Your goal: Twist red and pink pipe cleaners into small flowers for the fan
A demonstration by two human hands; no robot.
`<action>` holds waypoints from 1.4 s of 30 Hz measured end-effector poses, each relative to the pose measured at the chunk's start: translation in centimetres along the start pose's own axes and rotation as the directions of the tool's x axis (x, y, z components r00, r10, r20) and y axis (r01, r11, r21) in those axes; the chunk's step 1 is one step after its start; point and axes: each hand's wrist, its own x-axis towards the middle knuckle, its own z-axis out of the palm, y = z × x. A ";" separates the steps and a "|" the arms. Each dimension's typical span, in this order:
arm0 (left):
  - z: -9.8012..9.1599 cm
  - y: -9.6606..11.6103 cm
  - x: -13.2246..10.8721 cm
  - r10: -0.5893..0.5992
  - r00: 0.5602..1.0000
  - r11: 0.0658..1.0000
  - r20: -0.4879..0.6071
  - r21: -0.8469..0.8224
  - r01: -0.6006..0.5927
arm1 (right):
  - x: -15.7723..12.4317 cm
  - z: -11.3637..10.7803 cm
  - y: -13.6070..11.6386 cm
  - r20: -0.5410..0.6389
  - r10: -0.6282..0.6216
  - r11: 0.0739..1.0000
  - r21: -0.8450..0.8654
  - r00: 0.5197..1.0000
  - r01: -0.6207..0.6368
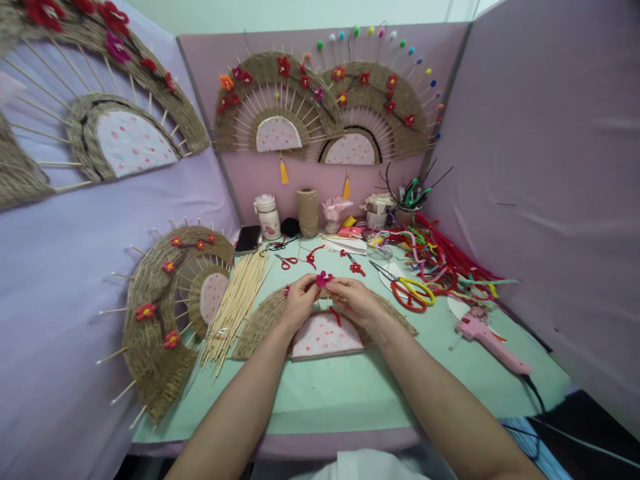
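Observation:
My left hand (299,302) and my right hand (354,298) meet above the middle of the table, fingers pinched on a small magenta pipe-cleaner flower (324,278) held between them. Directly beneath lies a half-round woven twine fan (260,323) with a pink spotted paper centre (325,337), flat on the mint-green table (350,393). A short red pipe-cleaner piece (336,315) rests on the fan under my right hand.
A bundle of bamboo sticks (237,303) lies left of the fan, beside a finished fan (160,320) leaning on the wall. Scissors (410,290), a pink glue gun (487,340), loose pipe cleaners (440,260), a twine spool (307,212), small red scissors (287,261) and a phone (249,238) lie around.

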 end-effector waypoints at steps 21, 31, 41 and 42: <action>0.0 -0.3 0.2 -0.132 0.985 0.991 -0.111 -0.031 0.129 | 0.3 -0.3 0.2 -0.085 -0.232 0.852 -0.499 0.969 0.160; 1.3 1.0 -0.6 -0.011 0.980 0.996 -0.200 0.085 0.029 | 0.0 -0.4 -0.3 -0.090 -0.148 0.886 -0.454 0.985 0.092; 0.9 -0.4 -0.1 -0.206 0.954 0.972 -0.216 -0.158 0.174 | 0.8 -1.3 0.5 -0.070 -0.130 0.902 -0.421 0.989 0.089; 0.9 -0.3 -0.1 -0.215 0.953 0.970 -0.213 -0.161 0.183 | 0.8 -1.3 0.5 -0.083 -0.141 0.897 -0.432 0.987 0.092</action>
